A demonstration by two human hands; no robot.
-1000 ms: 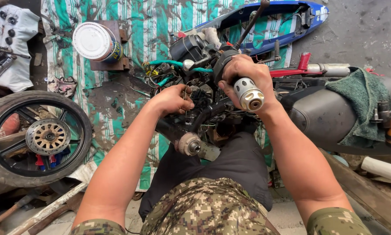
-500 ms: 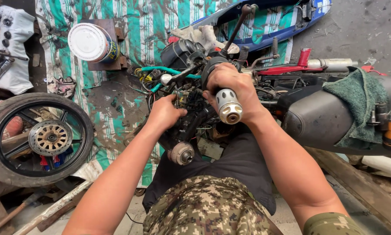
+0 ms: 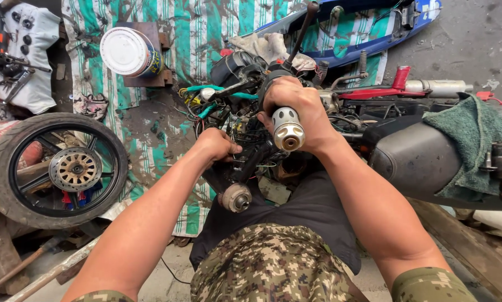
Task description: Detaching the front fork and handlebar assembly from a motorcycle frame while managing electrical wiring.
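My right hand point(image 3: 300, 109) is closed around the upper handlebar grip of a stripped motorcycle, its chrome bar end point(image 3: 287, 131) pointing at me. My left hand point(image 3: 218, 144) is clenched among the wires and parts at the steering head, just above the lower handlebar, whose round metal bar end point(image 3: 236, 198) sticks out toward my lap. What its fingers hold is hidden. A brake lever point(image 3: 301, 31) rises past my right hand. Green and yellow wiring point(image 3: 206, 98) spreads out to the left of the bars.
A loose motorcycle wheel point(image 3: 55, 168) with a brake disc lies at the left. A white-lidded tin point(image 3: 129, 52) stands on a wooden block on the striped tarp. The black seat point(image 3: 424, 159) with a green towel point(image 3: 470, 134) is at the right. A blue fairing point(image 3: 374, 28) lies beyond.
Both hands and the handlebar have drifted slightly left and down in view. The grips on the bar and the wiring stay the same.
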